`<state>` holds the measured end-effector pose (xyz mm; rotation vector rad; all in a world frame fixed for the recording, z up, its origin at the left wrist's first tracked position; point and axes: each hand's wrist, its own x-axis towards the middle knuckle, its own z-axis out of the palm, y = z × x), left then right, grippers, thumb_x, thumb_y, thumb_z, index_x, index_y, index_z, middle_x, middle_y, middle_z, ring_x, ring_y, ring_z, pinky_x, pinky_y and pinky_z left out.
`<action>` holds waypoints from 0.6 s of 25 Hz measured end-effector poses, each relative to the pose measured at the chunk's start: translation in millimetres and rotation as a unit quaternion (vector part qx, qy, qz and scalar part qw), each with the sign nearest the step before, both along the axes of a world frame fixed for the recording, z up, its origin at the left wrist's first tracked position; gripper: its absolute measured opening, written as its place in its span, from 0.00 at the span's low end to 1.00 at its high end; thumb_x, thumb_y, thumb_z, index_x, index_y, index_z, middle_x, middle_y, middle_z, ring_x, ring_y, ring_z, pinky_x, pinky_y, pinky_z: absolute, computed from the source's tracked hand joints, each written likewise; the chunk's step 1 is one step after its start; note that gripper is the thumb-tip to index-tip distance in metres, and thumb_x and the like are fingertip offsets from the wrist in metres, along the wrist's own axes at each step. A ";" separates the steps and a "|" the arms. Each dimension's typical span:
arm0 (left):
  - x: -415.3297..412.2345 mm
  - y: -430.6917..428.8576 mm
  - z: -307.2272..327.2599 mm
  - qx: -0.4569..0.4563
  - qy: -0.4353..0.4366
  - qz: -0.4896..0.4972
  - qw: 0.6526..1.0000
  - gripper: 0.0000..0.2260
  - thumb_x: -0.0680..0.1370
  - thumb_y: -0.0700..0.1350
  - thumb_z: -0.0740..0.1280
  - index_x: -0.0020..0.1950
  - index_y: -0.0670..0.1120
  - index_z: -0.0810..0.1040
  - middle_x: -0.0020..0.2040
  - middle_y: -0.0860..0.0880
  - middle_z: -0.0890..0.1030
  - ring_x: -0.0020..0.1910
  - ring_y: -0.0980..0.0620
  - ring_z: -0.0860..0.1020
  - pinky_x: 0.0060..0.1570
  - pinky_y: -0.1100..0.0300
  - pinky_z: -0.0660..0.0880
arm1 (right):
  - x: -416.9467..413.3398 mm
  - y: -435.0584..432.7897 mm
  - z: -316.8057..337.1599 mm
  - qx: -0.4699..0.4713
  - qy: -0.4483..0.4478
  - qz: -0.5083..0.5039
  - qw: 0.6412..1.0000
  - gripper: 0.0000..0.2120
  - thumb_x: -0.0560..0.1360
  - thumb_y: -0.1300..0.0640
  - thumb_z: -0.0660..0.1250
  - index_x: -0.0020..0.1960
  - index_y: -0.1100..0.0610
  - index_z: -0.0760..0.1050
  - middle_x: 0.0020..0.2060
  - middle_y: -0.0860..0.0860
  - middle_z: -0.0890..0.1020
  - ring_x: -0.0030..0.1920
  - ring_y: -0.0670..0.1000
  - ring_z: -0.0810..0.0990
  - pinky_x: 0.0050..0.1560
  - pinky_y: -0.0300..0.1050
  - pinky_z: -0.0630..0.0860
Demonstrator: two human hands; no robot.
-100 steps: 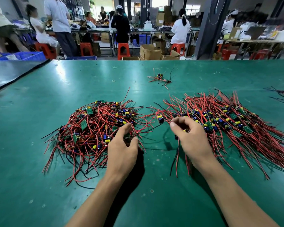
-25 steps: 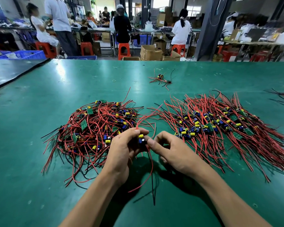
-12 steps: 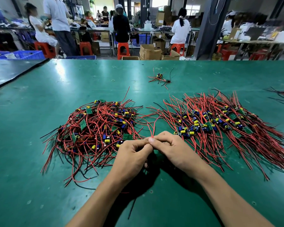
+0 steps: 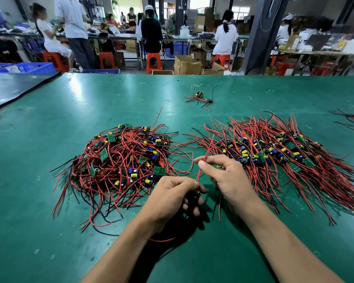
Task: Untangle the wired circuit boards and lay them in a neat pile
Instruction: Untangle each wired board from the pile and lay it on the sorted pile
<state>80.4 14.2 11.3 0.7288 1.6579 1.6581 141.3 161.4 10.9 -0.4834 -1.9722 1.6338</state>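
A tangled heap of small green circuit boards [image 4: 123, 160] with red and black wires lies at the left of the green table [image 4: 90, 99]. To the right spreads a combed-out pile of boards [image 4: 274, 154], wires fanning outward. Between them, my left hand [image 4: 172, 199] is closed around one wired board, mostly hidden in the fingers, a yellow part just showing. My right hand [image 4: 227, 178] pinches that board's red wire [image 4: 202, 164] between thumb and forefinger, the wire running up and away from my left hand.
One stray board with wires [image 4: 199, 98] lies farther back near the middle. More dark wires [image 4: 349, 119] poke in at the right edge. A black mat [image 4: 14, 88] borders the far left. Beyond the table, people work at benches among red stools and cardboard boxes.
My hands met in the middle holding one board pulled from the tangled heap; now they have separated slightly, my right hand sliding along the red wire and straightening it.
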 end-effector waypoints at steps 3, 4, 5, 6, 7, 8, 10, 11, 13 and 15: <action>-0.6 -0.2 1.3 0.007 -0.043 0.001 0.999 0.12 0.80 0.39 0.61 0.43 0.39 0.83 0.34 0.42 0.81 0.26 0.48 0.77 0.30 0.60 0.71 | -0.4 0.1 -2.4 0.024 0.017 -0.017 0.999 0.04 0.77 0.58 0.72 0.47 0.54 0.86 0.32 0.36 0.79 0.29 0.35 0.75 0.31 0.26 0.67; -0.8 -0.1 1.0 0.011 -0.057 0.008 0.998 0.11 0.80 0.40 0.62 0.45 0.38 0.82 0.34 0.41 0.81 0.26 0.48 0.77 0.31 0.60 0.72 | -0.2 -1.2 -2.8 0.029 0.018 -0.009 0.999 0.04 0.77 0.58 0.71 0.48 0.54 0.86 0.30 0.35 0.78 0.29 0.35 0.75 0.31 0.26 0.67; -0.8 0.3 0.6 0.014 -0.068 0.019 0.997 0.11 0.80 0.40 0.62 0.47 0.37 0.82 0.34 0.41 0.81 0.26 0.48 0.78 0.30 0.60 0.73 | 0.1 -1.5 -2.6 0.026 0.018 0.001 1.000 0.05 0.78 0.58 0.70 0.48 0.55 0.85 0.27 0.35 0.77 0.28 0.36 0.75 0.31 0.26 0.67; -0.3 1.2 -0.1 0.016 -0.072 0.030 0.997 0.11 0.81 0.41 0.62 0.48 0.37 0.81 0.34 0.41 0.81 0.26 0.48 0.78 0.30 0.60 0.74 | 1.0 -1.2 -1.9 0.015 0.017 0.012 1.000 0.05 0.78 0.58 0.70 0.49 0.55 0.85 0.25 0.36 0.76 0.27 0.36 0.74 0.30 0.26 0.67; 0.2 1.8 -0.6 0.016 -0.068 0.039 0.997 0.10 0.81 0.42 0.62 0.49 0.37 0.81 0.34 0.41 0.82 0.26 0.48 0.78 0.29 0.61 0.75 | 2.2 -0.5 -0.9 0.000 0.014 0.024 1.000 0.05 0.78 0.58 0.70 0.48 0.55 0.85 0.25 0.37 0.76 0.26 0.38 0.73 0.29 0.26 0.67; 0.9 2.6 -1.0 0.014 -0.056 0.045 0.997 0.10 0.81 0.42 0.62 0.49 0.38 0.80 0.34 0.41 0.82 0.26 0.48 0.79 0.28 0.61 0.75 | 3.7 -0.5 0.1 -0.022 0.005 0.043 0.999 0.04 0.78 0.57 0.71 0.48 0.55 0.85 0.26 0.39 0.77 0.26 0.39 0.73 0.29 0.27 0.67; 2.1 3.0 -2.1 0.008 -0.020 0.060 0.998 0.10 0.82 0.42 0.62 0.48 0.39 0.80 0.35 0.41 0.83 0.27 0.47 0.80 0.29 0.61 0.74 | 5.9 -2.3 2.0 -0.069 -0.037 0.105 0.991 0.04 0.77 0.55 0.72 0.49 0.55 0.84 0.30 0.46 0.81 0.27 0.45 0.78 0.29 0.35 0.74; 2.4 2.6 -2.5 0.003 -0.004 0.069 0.998 0.10 0.82 0.42 0.62 0.48 0.39 0.80 0.35 0.41 0.83 0.28 0.46 0.80 0.30 0.60 0.74 | 6.8 -3.3 2.0 -0.086 -0.064 0.134 0.985 0.05 0.77 0.54 0.72 0.50 0.55 0.83 0.31 0.49 0.82 0.28 0.50 0.79 0.29 0.39 0.76; 3.4 2.2 -2.8 -0.001 0.008 0.082 0.997 0.10 0.82 0.41 0.62 0.49 0.38 0.80 0.35 0.40 0.83 0.28 0.46 0.81 0.29 0.61 0.74 | 8.1 -3.3 1.7 -0.112 -0.094 0.164 0.976 0.07 0.78 0.54 0.71 0.51 0.57 0.83 0.31 0.52 0.81 0.28 0.54 0.80 0.30 0.42 0.77; 4.9 2.7 -2.1 0.000 0.003 0.082 0.997 0.09 0.81 0.40 0.62 0.48 0.36 0.79 0.35 0.39 0.83 0.26 0.46 0.80 0.25 0.64 0.73 | 7.5 -1.1 1.7 -0.075 -0.090 0.140 0.983 0.06 0.77 0.55 0.71 0.49 0.57 0.84 0.35 0.52 0.83 0.32 0.53 0.82 0.36 0.45 0.79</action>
